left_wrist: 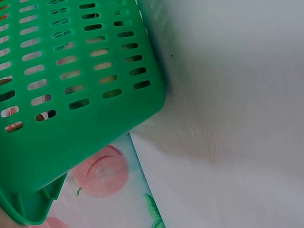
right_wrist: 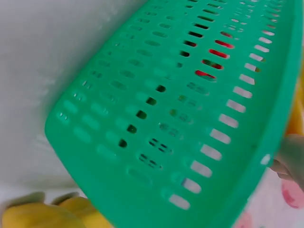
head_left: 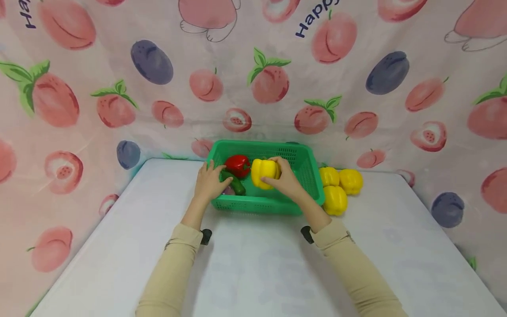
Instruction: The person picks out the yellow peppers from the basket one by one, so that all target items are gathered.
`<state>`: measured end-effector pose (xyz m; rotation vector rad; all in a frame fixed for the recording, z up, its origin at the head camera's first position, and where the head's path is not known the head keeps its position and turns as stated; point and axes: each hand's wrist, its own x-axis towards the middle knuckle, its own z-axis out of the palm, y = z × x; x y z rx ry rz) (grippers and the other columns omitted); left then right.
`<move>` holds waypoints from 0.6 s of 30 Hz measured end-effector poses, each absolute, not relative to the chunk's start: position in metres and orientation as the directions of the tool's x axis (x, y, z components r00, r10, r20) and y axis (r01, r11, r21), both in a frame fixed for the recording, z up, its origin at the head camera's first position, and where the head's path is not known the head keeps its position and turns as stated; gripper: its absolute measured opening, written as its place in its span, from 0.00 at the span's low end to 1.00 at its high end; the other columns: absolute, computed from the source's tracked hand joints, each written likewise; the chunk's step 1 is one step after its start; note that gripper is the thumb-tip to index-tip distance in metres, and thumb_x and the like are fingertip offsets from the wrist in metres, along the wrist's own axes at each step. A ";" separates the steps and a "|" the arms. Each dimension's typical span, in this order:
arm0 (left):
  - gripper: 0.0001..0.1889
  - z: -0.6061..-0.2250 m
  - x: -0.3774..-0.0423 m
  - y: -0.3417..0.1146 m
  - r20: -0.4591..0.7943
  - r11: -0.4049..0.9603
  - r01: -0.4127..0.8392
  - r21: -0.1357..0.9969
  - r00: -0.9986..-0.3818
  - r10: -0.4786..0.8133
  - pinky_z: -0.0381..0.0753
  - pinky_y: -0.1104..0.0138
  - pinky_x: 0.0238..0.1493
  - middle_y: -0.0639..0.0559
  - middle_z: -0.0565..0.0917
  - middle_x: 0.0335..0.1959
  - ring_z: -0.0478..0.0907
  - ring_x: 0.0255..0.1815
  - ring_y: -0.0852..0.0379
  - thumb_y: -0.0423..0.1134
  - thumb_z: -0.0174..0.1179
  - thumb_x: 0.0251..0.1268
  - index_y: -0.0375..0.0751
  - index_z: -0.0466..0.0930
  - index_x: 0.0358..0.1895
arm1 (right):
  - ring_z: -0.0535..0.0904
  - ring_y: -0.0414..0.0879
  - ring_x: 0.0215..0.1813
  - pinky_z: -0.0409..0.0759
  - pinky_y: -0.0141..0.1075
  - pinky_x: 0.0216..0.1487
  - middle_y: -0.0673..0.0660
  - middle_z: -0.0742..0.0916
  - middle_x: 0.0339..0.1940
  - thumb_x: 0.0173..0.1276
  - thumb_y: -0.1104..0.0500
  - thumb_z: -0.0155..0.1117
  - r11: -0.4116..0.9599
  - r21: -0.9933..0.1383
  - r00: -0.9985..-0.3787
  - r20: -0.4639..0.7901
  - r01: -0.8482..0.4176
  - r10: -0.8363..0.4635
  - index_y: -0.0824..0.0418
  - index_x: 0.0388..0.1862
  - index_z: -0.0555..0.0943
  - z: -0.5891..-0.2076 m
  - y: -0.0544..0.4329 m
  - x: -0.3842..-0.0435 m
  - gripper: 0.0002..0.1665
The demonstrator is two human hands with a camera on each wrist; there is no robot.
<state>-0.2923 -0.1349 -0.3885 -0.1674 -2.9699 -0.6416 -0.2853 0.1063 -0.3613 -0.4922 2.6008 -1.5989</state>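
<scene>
My right hand grips a yellow bell pepper over the middle of a green plastic basket, thumb on the near side and fingers on the far side. My left hand is at the basket's left rim, its fingers spread and its thumb extended inward. Under that hand, inside the basket, lie a red bell pepper, a dark green elongated vegetable and a partly hidden purple item. The right wrist view shows the held pepper only at its edge, beyond the slotted basket wall.
Three more yellow bell peppers, among them a front one and a right one, sit on the white table against the basket's right side. Behind the table hangs a fruit-printed cloth.
</scene>
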 end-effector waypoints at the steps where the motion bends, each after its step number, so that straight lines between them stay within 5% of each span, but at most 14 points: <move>1: 0.31 -0.388 -0.292 -0.134 0.122 0.904 0.132 0.406 -0.989 0.089 0.45 0.45 0.75 0.29 0.52 0.73 0.43 0.75 0.31 0.54 0.51 0.67 0.41 0.66 0.68 | 0.69 0.59 0.56 0.79 0.47 0.52 0.65 0.63 0.64 0.62 0.59 0.66 0.411 -0.877 -0.947 0.132 -0.250 -0.293 0.63 0.64 0.63 -0.360 0.109 -0.281 0.34; 18: 0.31 -0.388 -0.293 -0.135 0.120 0.904 0.143 0.403 -0.987 0.103 0.45 0.44 0.74 0.28 0.51 0.73 0.43 0.74 0.30 0.54 0.50 0.67 0.39 0.65 0.68 | 0.64 0.60 0.65 0.71 0.51 0.58 0.63 0.65 0.69 0.59 0.62 0.68 0.412 -0.846 -0.928 0.228 -0.339 -0.295 0.62 0.62 0.66 -0.343 0.132 -0.224 0.33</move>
